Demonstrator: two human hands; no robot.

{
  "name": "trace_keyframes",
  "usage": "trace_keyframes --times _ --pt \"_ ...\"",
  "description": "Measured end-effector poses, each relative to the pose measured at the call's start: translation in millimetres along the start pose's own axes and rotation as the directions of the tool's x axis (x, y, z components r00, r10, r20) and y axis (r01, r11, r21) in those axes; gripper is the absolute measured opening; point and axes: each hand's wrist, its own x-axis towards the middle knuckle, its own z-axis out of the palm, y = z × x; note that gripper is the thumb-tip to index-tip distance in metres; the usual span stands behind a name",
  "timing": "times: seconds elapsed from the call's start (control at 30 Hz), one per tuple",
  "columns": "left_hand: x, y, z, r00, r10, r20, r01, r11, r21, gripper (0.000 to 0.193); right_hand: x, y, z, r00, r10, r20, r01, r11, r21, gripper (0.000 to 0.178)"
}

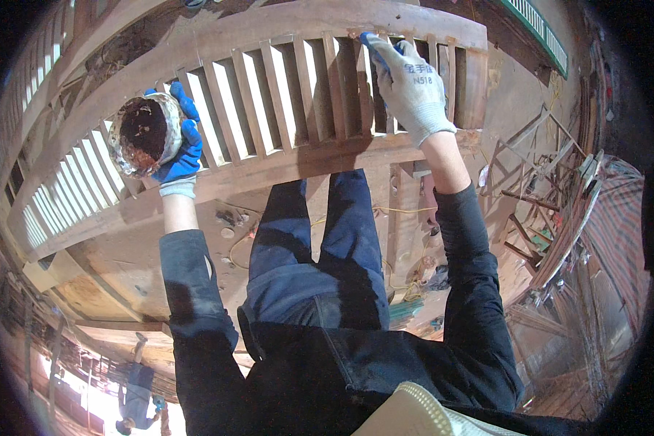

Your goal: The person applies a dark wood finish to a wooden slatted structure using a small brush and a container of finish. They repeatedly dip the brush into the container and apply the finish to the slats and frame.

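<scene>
A long wooden panel with many upright slats (276,98) lies across in front of me between two curved rails. My left hand (180,149), in a blue-coated glove, grips a round, crusted pot (168,123) at the panel's left half. Dark reddish-brown paste (144,134) shows inside the pot. My right hand (408,83), in a pale glove with blue fingertips, is at the far rail (298,23) towards the panel's right end. Its forefinger reaches to a brown smear at a slat's top; the other fingers look curled, and anything in them is hidden.
More slatted wooden work (47,43) stands at the far left. A green-edged grille (541,33) lies at the far right. Thin frames (541,145) and a striped cloth (618,218) are on the right. Cords run over the floor near my legs. Another person (136,396) is at the lower left.
</scene>
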Motion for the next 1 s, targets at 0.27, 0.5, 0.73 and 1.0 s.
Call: trace_keyframes --times 0.27,0.5,0.73,1.0 --pt "-3.7 -3.2 3.0 1.0 0.004 0.013 -0.004 1.0 0.016 0.055 1.5 -0.6 0.9 0.997 -0.003 0.076 0.002 1.0 0.014 0.038" --pt "-0.5 -10.3 7.7 1.0 -0.001 0.022 0.0 0.999 0.052 0.054 4.9 -4.7 -5.9 0.987 0.016 0.159 -0.009 0.999 -0.045 0.04" --pt "-1.8 -9.9 8.0 1.0 -0.003 0.025 0.003 1.0 -0.001 0.052 10.8 5.6 3.1 0.994 -0.095 0.051 0.094 0.996 0.005 0.038" --pt "-2.6 -6.5 6.4 1.0 -0.02 0.014 0.021 0.999 -0.024 0.052 3.4 25.6 0.8 0.993 -0.083 -0.081 0.097 0.978 0.185 0.036"
